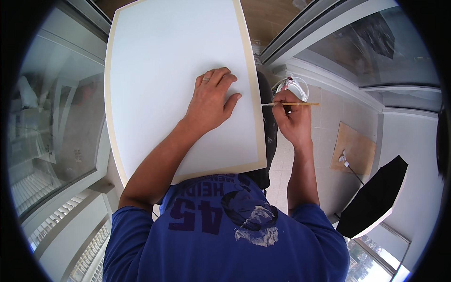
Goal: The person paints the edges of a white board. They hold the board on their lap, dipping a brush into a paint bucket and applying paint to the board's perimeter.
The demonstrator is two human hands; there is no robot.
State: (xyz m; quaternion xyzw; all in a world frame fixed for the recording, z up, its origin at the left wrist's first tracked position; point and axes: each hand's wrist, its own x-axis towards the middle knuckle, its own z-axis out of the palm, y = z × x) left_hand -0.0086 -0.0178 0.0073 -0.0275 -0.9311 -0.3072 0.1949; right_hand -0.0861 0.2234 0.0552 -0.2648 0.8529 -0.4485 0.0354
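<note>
A large white board [169, 61], edged with beige masking tape [259, 141], lies in front of me. My left hand [211, 101] rests on its right half, fingers loosely bent and thumb apart, holding nothing. Just past the board's right edge, my right hand [293, 120] pinches a thin paintbrush [305, 104] with a yellow-brown wooden handle. The brush is roughly level, its pale tip pointing left toward the taped edge; whether it touches is hard to tell. Behind that hand stands a round clear container [304, 87], partly hidden, with something dark red at its rim.
A dark seat [270, 145] shows beneath the board's right side. On the tiled floor to the right lie a brown square sheet [359, 145] and a black umbrella-shaped shade [376, 197] on a stand. Glass panes [66, 108] flank the left; framed glass [376, 51] stands at upper right.
</note>
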